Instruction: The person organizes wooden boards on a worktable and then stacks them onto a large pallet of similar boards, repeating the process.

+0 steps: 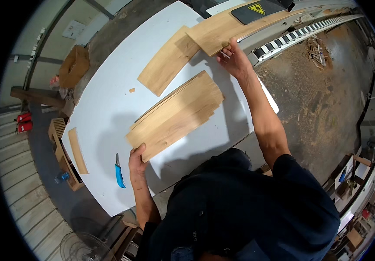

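My left hand (pixel 137 162) grips the near left corner of a stack of wood-grain planks (pixel 176 117), thumb on top and the other fingers mostly hidden. The stack's ends are uneven. My right hand (pixel 236 61) pinches the edge of a long wood-grain plank (pixel 213 32) that extends from under a dark guard with a yellow warning sign (pixel 256 9). Partly beneath that plank's end, another plank (pixel 168 63) lies on the white table (pixel 104 100). A utility knife (pixel 119 174) with a blue handle and its blade out rests left of my left hand.
A narrow wood strip (pixel 77 150) lies at the table's left edge, and a small wood chip (pixel 131 90) lies nearer the planks. A conveyor rail (pixel 300 39) runs along the far right. Beyond the left side are a cardboard box (pixel 74 65) and a fan (pixel 83 248).
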### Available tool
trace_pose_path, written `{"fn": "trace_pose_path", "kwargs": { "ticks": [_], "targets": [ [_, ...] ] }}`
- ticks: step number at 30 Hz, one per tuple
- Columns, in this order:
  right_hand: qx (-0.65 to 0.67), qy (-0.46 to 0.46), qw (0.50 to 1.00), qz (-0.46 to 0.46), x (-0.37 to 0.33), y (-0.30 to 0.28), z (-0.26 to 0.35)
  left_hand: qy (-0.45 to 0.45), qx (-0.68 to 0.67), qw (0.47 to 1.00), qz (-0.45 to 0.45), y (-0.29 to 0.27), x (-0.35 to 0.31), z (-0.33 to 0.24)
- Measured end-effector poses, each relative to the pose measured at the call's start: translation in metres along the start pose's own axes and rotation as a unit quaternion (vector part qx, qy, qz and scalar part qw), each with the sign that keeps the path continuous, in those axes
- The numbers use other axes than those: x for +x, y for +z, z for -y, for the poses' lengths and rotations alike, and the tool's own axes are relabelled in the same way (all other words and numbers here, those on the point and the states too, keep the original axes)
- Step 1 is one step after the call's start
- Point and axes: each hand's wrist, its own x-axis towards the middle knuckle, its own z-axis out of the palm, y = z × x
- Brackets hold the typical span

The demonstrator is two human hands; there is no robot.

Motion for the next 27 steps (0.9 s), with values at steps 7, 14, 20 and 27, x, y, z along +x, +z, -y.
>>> {"fn": "trace_pose_path", "kwargs": {
  "ticks": [7,14,20,27],
  "targets": [
    [-0.123,-0.021,0.992,0.009,-0.012,0.019,-0.011,0.102,0.141,0.981,-0.089,0.032,-0.003,0.003],
    [-0.164,0.045,0.983,0.075,-0.163,0.025,-0.126,0.288,0.290,0.903,-0.132,0.122,-0.046,-0.017],
    [-0.091,0.204,0.964,0.143,-0.205,0.026,-0.194,0.198,0.094,0.972,-0.078,0.116,-0.047,-0.017],
    [-0.616,0.038,0.653,0.438,-0.197,0.045,-0.157,0.355,0.572,0.692,-0.261,0.070,-0.031,-0.006]
  ]
}}
